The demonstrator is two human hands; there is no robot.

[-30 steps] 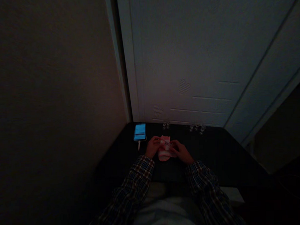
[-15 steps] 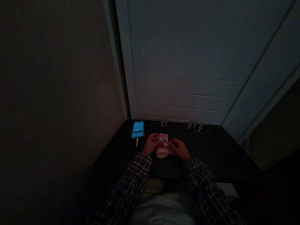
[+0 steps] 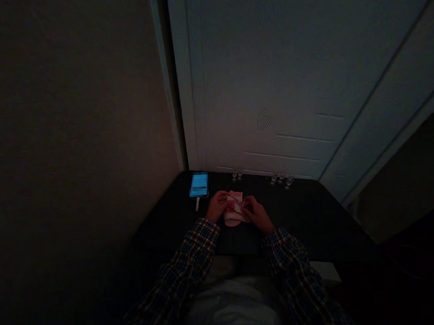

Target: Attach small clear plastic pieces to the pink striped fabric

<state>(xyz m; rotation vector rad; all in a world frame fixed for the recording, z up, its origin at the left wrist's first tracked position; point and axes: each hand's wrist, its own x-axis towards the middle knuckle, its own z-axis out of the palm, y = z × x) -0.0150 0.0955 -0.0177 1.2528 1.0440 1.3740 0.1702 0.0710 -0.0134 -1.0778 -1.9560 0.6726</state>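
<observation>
My left hand (image 3: pixel 216 205) and my right hand (image 3: pixel 258 214) meet over a small pink item (image 3: pixel 232 222) on the dark table. It looks like soft folded cloth or paper, with a rounded front edge; its exact kind is too dim to tell. Between my fingertips is a thin, pale piece with darker marks (image 3: pixel 236 203), lying over the pink layers. The left fingers pinch its left side and the right fingers pinch its right side. Whether this piece is part of the pink item I cannot tell.
A phone with a lit blue screen (image 3: pixel 199 185) lies at the back left, a white cable plug (image 3: pixel 197 204) at its lower end. Several small clear glass-like pieces (image 3: pixel 282 179) stand along the back of the black table (image 3: pixel 298 221). A white panel (image 3: pixel 289 82) rises behind.
The pale piece is spread wider and flatter between my fingertips, and its marks show more. My right fingers have shifted slightly up and left. The camera view has moved a little.
</observation>
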